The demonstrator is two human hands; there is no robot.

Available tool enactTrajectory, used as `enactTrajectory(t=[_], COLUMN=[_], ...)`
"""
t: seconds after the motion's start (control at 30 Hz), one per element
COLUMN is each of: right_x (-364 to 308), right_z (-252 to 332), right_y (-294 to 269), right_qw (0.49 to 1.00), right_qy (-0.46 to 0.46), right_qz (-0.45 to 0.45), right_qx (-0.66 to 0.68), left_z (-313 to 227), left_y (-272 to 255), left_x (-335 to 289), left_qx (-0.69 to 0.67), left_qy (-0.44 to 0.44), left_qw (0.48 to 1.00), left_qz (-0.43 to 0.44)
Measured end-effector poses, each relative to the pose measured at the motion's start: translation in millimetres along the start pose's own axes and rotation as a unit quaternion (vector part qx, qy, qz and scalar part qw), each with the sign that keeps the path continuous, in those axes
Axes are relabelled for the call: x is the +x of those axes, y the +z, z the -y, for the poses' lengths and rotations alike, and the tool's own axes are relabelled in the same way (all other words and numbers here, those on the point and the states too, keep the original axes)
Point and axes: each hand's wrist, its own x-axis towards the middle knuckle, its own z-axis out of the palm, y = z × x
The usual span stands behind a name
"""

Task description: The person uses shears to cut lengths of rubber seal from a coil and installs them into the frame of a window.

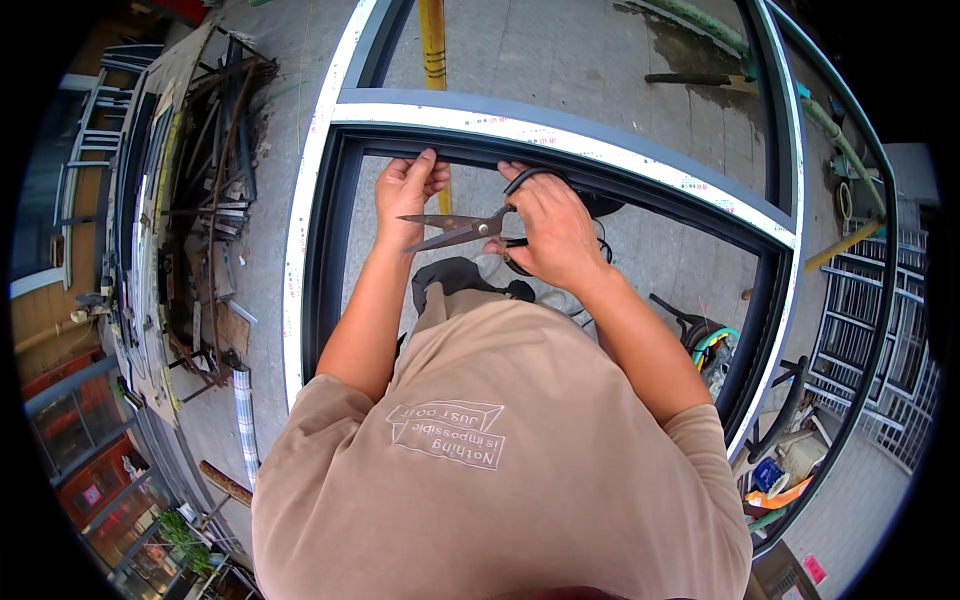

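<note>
My right hand grips a pair of scissors by its black loop handles. The dark metal blades stand apart and point left, crossing in front of my left wrist. My left hand is closed, thumb and fingertips together at the inner edge of the dark bar of a large window frame. Whatever lies between those fingertips is too small to make out. White protective film with small red print covers the frame's outer face. The right fingertips also reach up close to the same bar.
Scrap metal lengths are heaped on a rack at left. A yellow pole lies beyond the crossbar. Metal grilles lean at far right, near a bucket with a green rim and cables. Grey paving shows through the openings.
</note>
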Motion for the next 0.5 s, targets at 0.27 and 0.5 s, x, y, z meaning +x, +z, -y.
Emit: enactTrajectory(t=[0.27,0.5], right_x=[17.8,21.4], right_z=[15.0,17.8], right_y=[6.6,8.8], right_qw=[0.999,0.998], right_qy=[0.04,0.043], right_qz=[0.029,0.035], right_qx=[0.017,0.026], left_z=[16.6,10.7], left_y=[8.1,17.5], left_x=[2.8,-12.2], left_qx=[0.026,-0.018], left_qy=[0.054,0.025], left_qw=[0.997,0.999], left_qz=[-0.051,0.008])
